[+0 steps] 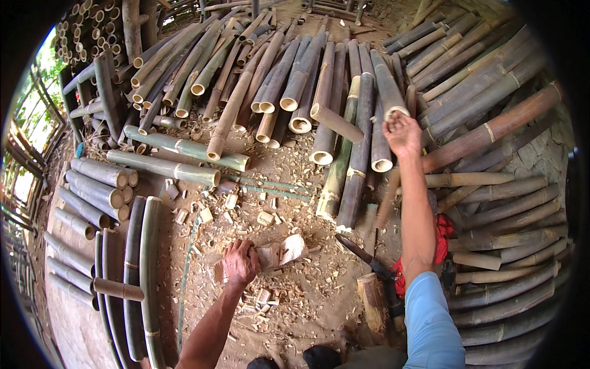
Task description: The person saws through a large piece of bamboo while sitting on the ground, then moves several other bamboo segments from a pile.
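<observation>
My left hand [241, 261] is closed over one end of a pale, notched wooden block [270, 255] lying on the chip-strewn ground. My right arm stretches forward, and my right hand [403, 132] has its fingers curled at the open near end of a bamboo pole [386, 80]. This pole rests on top of other poles with its cut end toward me. Part of the grip is hidden by the hand itself. Between my arms, a knife with a dark blade [354, 249] lies beside a short upright piece of wood [372, 295].
Many bamboo poles [246, 92] lie fanned out ahead, and more are stacked at the right [504, 295]. Cut lengths [98, 190] sit at the left near long green-grey poles [150, 270]. Red cloth [442, 237] lies by my right forearm. Wood chips [206, 215] cover the ground.
</observation>
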### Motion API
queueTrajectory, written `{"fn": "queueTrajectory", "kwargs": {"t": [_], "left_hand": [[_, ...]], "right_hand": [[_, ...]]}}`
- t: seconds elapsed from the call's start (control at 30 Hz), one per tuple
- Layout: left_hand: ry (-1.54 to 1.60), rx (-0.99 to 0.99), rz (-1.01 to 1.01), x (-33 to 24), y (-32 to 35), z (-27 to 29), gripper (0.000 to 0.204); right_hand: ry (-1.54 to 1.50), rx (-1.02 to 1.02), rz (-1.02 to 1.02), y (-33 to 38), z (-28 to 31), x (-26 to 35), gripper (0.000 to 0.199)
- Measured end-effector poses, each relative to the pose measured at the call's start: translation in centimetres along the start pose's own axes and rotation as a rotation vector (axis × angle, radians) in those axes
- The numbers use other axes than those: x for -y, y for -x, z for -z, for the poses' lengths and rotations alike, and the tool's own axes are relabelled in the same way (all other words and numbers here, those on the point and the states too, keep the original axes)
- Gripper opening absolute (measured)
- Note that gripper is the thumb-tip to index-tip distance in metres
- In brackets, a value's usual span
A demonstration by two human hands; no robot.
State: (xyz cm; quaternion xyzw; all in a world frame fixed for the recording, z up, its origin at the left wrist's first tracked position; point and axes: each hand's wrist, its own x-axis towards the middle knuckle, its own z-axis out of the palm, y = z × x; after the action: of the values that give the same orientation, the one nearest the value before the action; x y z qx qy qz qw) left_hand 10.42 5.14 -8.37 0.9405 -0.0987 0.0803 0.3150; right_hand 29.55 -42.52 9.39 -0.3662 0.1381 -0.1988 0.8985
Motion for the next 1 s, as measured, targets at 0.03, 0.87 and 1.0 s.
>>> {"fn": "queueTrajectory", "kwargs": {"t": [0.03,0.87,1.0], "left_hand": [[0.0,-0.005,0.007,0.1,-0.1,0.1,0.02],[-0.134,-0.054,-0.007,-0.7,-0.8,0.1,0.039],[0.4,0.113,-0.221,-12.0,-2.6,-1.8,0.062]], "right_hand": [[-0.024,-0.031,-0.052,0.2,-0.9,-1.5,0.013],[-0.472,-0.29,-0.133,20.6,7.5,-3.6,0.014],[-0.464,-0.346,-0.241,29.6,6.8,-3.1,0.017]]}}
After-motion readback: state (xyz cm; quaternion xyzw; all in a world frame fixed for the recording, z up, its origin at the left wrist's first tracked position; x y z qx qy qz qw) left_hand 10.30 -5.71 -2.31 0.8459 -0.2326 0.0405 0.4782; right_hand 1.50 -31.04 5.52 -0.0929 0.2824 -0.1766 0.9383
